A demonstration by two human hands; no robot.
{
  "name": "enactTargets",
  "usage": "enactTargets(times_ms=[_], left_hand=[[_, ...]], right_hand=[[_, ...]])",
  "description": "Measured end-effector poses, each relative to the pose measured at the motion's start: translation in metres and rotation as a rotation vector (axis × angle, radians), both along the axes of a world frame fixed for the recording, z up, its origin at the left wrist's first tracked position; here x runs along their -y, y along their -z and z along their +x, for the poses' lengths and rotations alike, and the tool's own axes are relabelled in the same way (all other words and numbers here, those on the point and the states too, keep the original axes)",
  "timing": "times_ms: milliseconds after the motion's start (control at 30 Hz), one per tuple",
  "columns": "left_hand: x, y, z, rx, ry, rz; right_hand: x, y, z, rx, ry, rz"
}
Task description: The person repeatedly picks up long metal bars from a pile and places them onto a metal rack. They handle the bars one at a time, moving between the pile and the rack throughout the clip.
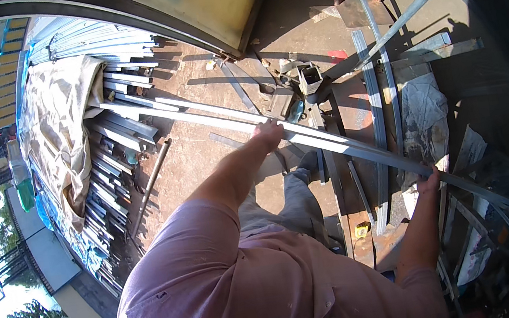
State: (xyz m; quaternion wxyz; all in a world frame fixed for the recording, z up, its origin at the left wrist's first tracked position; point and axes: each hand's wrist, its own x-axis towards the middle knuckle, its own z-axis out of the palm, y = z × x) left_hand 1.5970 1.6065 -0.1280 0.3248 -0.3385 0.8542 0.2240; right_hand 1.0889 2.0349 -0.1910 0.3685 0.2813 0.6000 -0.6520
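Two long, pale metal bars [337, 141] lie side by side and slant from the stack at the far left down to the right. My left hand [269, 132] is closed around them near the middle of the view, its arm stretched forward. Further right, my right hand [429, 180] grips the bars from below, close to where the shorter one seems to end. The other bar runs on past it into shadow. Whether each hand holds both bars or only one, I cannot tell.
A stack of metal bars [125, 129], partly under a beige tarp [59, 129], lies on the left. A loose rod [151, 182] rests on the ground. More metal strips [372, 115] lie right of my legs, near a yellow tape measure [362, 230]. A framed panel [205, 2] stands ahead.
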Motion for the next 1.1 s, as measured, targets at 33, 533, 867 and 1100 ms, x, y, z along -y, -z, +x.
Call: enactTargets(times_ms=[33, 533, 867, 1100], left_hand=[[-0.008, 0.012, -0.016, -0.003, 0.076, -0.036], [-0.033, 0.073, -0.080, -0.270, -0.071, -0.107], [-0.095, -0.035, 0.150, 0.108, -0.320, 0.205], [-0.179, -0.094, 0.349, 0.578, -0.602, 0.209]], right_hand=[[-0.004, 0.003, -0.010, -0.053, 0.049, 0.258], [0.162, -0.032, 0.103, -1.141, -1.824, 0.676], [0.159, 0.049, 0.090, -1.108, -1.947, 0.945], [0.177, 0.035, 0.117, -1.104, -1.983, 1.167]])
